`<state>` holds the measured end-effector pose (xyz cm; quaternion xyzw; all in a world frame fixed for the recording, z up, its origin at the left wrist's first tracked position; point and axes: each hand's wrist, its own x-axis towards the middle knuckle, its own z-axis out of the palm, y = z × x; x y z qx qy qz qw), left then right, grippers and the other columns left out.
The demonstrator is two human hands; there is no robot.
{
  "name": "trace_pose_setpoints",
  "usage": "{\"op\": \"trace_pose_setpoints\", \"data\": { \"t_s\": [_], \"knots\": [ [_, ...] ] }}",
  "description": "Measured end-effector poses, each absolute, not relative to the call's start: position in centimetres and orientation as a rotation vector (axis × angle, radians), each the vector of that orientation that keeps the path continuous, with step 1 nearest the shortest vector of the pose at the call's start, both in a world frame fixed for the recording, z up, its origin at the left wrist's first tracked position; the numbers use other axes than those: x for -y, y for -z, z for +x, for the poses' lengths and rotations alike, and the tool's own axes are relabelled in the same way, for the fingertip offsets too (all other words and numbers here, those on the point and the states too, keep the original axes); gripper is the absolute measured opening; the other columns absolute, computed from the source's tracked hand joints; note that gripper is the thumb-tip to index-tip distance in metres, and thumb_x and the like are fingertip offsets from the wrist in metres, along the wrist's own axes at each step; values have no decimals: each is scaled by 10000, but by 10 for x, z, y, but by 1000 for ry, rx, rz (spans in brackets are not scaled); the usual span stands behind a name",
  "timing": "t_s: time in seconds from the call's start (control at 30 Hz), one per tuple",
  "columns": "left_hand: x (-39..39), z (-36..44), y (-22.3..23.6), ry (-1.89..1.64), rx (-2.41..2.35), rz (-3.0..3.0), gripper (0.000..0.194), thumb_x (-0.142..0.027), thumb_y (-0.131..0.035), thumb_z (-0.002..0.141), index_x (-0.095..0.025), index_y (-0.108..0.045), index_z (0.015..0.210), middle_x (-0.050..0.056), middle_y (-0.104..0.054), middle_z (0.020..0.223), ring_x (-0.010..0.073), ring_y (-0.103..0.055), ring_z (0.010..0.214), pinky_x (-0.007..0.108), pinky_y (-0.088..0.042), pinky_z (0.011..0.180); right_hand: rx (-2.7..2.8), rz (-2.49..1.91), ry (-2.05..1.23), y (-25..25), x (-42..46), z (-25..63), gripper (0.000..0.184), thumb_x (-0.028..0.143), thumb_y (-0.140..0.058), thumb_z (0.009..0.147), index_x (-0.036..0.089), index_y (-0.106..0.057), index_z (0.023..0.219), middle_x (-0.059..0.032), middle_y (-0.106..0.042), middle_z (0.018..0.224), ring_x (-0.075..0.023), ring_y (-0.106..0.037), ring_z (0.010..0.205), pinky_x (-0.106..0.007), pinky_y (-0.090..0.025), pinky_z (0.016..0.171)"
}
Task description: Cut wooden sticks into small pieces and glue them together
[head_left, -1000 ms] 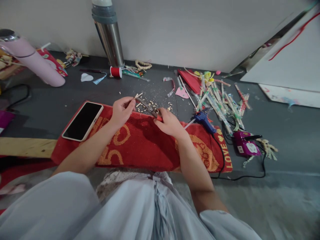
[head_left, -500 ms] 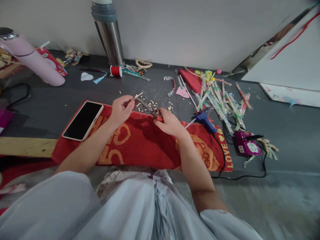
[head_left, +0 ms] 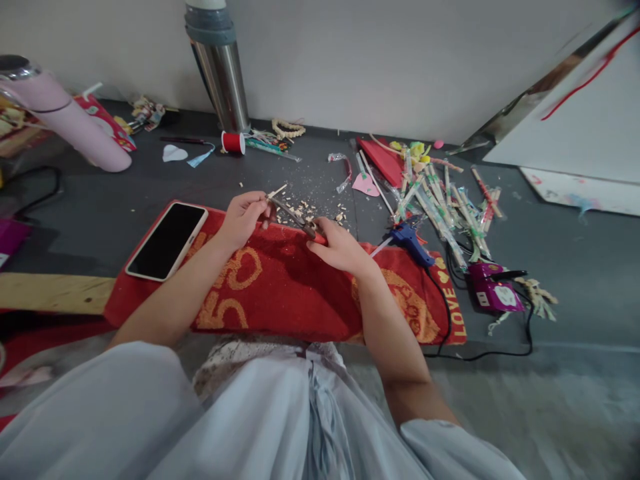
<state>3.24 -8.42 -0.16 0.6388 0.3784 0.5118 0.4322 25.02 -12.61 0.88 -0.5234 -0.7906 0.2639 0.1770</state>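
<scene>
My left hand (head_left: 243, 223) pinches a thin pale wooden stick (head_left: 279, 191), its tip pointing up and to the right. Red-handled pliers (head_left: 295, 219) sit in the grip of my right hand (head_left: 343, 248), their long grey jaws reaching left to the stick at my left fingertips. Whether the jaws are closed on it is too small to tell. Pale wood chips (head_left: 325, 212) lie scattered on the dark table just beyond both hands. Under my wrists spreads a red towel (head_left: 295, 293) with orange lettering.
A phone (head_left: 167, 241) lies on the towel's left end. A blue glue gun (head_left: 411, 241) rests at its right, its cord trailing over the edge. Wrapped sticks (head_left: 440, 200) are heaped beyond it. A steel thermos (head_left: 223, 87), pink bottle (head_left: 85, 127) and red thread spool (head_left: 233, 143) stand at the back left.
My left fingers have shifted slightly around the stick, with the lower fingers now showing beneath the plier tips. My right hand and the pliers have stayed almost in place.
</scene>
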Motion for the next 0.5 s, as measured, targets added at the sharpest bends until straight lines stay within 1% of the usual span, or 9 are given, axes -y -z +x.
{"op": "trace_pose_setpoints", "data": {
  "t_s": [0.13,0.27,0.5],
  "knots": [
    [85,33,0,-1240,-899,1496,178,-220,-457,717,-199,-434,542,-12,-527,535,68,-453,407,212,-362,403,2250,-1475,-772,-11,126,251,344,392,-436,754,162,-508,1001,-125,-648,972,-239,-561,836,-363,-428,783],
    [87,34,-2,-1216,-889,1429,170,-232,-468,705,-195,-433,543,-7,-544,550,62,-454,411,205,-363,408,2253,-1476,-769,-12,126,250,300,390,-444,766,175,-516,962,-107,-653,935,-225,-560,797,-342,-418,753],
    [85,36,2,-1236,-983,1388,186,-261,-502,721,-188,-470,554,-12,-545,535,56,-457,405,195,-364,415,2197,-1574,-637,-10,129,244,260,432,-431,848,194,-524,891,-89,-665,868,-198,-568,726,-299,-373,672]
  ]
}}
